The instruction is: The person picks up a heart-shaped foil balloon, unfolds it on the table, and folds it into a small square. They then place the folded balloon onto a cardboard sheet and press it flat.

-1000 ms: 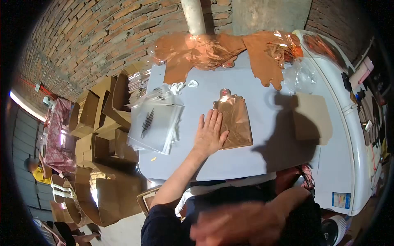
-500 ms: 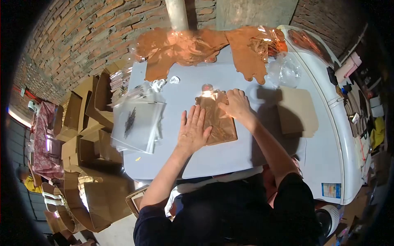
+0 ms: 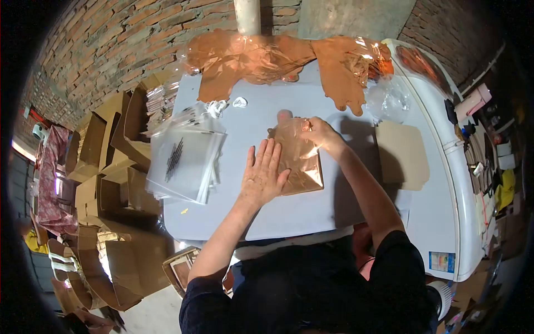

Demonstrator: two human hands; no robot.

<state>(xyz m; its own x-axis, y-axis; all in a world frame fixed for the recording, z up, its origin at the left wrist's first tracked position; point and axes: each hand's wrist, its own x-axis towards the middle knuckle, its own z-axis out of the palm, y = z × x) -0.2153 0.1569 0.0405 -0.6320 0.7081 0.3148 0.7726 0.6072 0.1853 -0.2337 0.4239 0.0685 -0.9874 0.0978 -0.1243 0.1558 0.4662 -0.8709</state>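
Note:
A folded packet of shiny copper-coloured film (image 3: pixel 301 161) lies on the pale table in front of me. My left hand (image 3: pixel 261 173) rests flat with fingers spread, covering the packet's left edge. At the upper right corner, my right hand (image 3: pixel 324 136) has its fingertips pinched together on a bit of the film. Just beyond the packet's top edge is a small pinkish round thing (image 3: pixel 284 116). To the left lies a stack of clear plastic bags (image 3: pixel 186 161) with dark markings.
Loose copper-coloured film pieces (image 3: pixel 250 58) spread along the table's back. Brown card sheets (image 3: pixel 401 153) lie right of my arm, near a clear crumpled plastic piece (image 3: pixel 387 100). Open cardboard boxes (image 3: pixel 130 192) crowd the left side. A white rounded panel (image 3: pixel 459 167) borders the right.
My right hand has gone from lying over the packet's upper right corner to pinching the film there. My left hand stays flat on the packet. The view has shifted slightly.

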